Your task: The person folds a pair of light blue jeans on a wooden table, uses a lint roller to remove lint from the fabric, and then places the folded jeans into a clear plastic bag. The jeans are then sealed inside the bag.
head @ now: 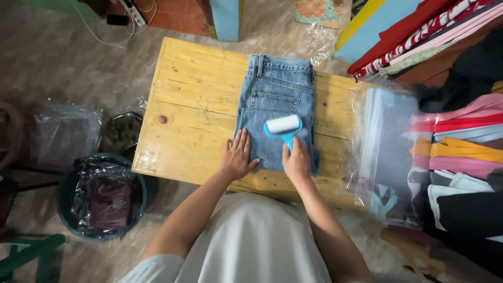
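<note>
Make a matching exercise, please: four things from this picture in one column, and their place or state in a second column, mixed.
Things:
1. left hand
2. right hand
3. folded jeans
4. green bucket

Places or states:
A. on the floor, left of the wooden table
B. flat on the jeans' lower left edge
C. grips the blue handle of the lint roller
D. lies on the table

Pairs: 1-B, 2-C, 3-D, 4-A
</note>
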